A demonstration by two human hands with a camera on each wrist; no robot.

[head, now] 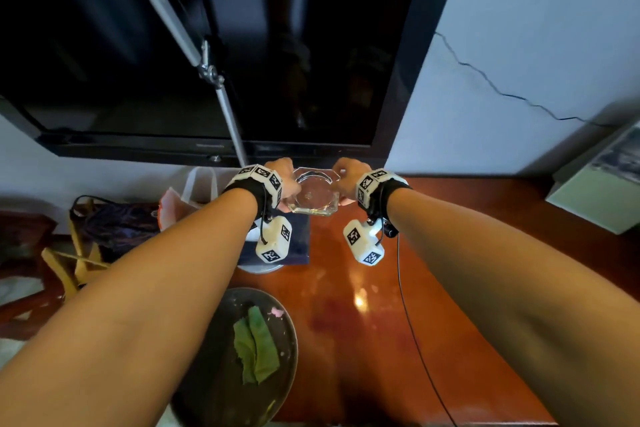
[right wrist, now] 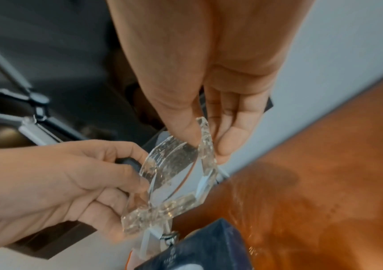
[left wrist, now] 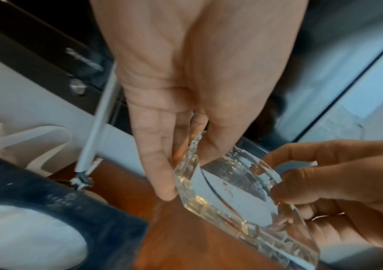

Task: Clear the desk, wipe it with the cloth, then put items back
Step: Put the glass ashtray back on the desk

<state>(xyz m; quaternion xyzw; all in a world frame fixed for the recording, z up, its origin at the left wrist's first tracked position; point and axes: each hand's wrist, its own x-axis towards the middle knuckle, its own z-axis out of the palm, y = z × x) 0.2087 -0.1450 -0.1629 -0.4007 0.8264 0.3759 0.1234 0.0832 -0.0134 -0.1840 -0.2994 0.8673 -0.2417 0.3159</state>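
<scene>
Now both hands, left hand [head: 289,180] and right hand [head: 348,177], grip glass ashtray [head: 313,196] between them

In the head view the left hand [head: 282,180] and right hand [head: 348,177] are mostly hidden behind wrist bands, fingers out of sight under the glass dish [head: 313,192]. The left forearm covers part of the dark plate [head: 277,374] and the tissue box [head: 294,239]. The television [head: 242,45] is cut off at the top. Both wrist views are blurred.
</scene>
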